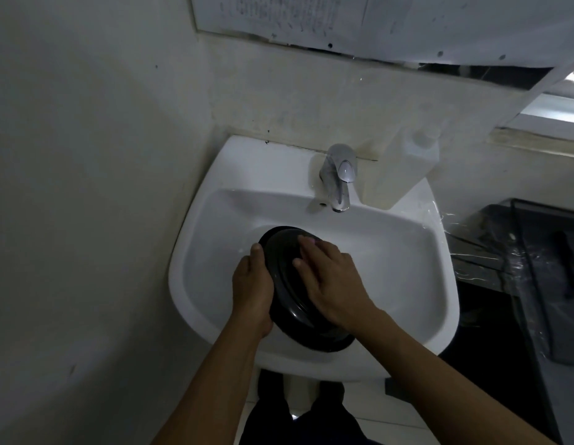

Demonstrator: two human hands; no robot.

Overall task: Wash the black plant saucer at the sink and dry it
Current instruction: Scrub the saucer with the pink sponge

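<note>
At the bottom edge, the person's dark trousers [311,422] stand on a pale tiled floor [369,415], and both bare forearms reach forward over the front lip of the sink. The left hand [252,284] grasps the black plant saucer [289,293] by its left rim, with the thumb lying along the edge and the palm cupped against the side. The right hand [330,281] is released, its fingers straight and laid flat across the saucer's ridged face, pressing on it rather than gripping. The saucer is held tilted between the two hands, over the front left part of the basin, with its lower edge reaching out past the sink's front rim. I cannot tell whether it touches the porcelain.

The white pedestal sink [404,271] is fixed against a stained, off-white wall [86,155]. At the back of the sink stands a chrome faucet [338,175], with its spout pointing down into the bowl. Just to its right, on the back corner of the sink, sits a white plastic bottle [404,168]. To the right of the sink stands a black unit wrapped in clear film [504,252]. Above, a worn pale panel [375,20] is mounted on the wall.
</note>
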